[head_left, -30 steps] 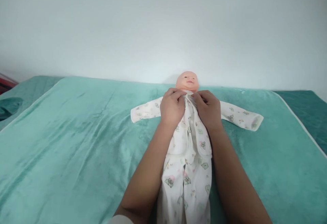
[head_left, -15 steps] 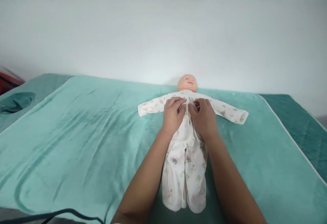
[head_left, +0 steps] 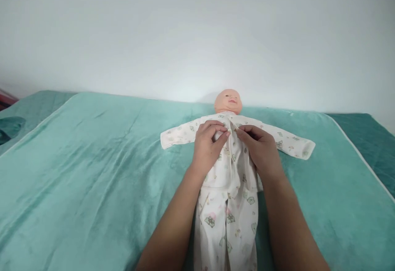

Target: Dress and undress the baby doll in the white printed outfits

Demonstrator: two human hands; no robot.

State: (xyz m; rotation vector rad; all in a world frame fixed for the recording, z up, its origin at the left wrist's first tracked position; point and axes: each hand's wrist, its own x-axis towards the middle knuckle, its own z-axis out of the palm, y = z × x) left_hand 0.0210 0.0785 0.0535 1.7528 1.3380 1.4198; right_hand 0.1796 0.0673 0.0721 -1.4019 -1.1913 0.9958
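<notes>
A baby doll lies on its back, dressed in a white patterned shirt and matching trousers. Both sleeves stretch out sideways. My left hand pinches the shirt's front edge at the chest between thumb and fingers. Opposite it, my right hand grips the other front edge, thumb against the fingertips. The two fingertip pinches are a small gap apart along the front opening. Any fastener between them is too small to make out.
A turquoise blanket with some wrinkles covers the surface under the doll. Darker green quilted fabric shows at the right. A white wall rises directly behind the doll's head. Something red sits at the far left edge.
My right hand has moved right, drawing the shirt's right front edge outward and smoother over the chest. The view has come closer and tilted down, so the trouser feet are out of frame.
</notes>
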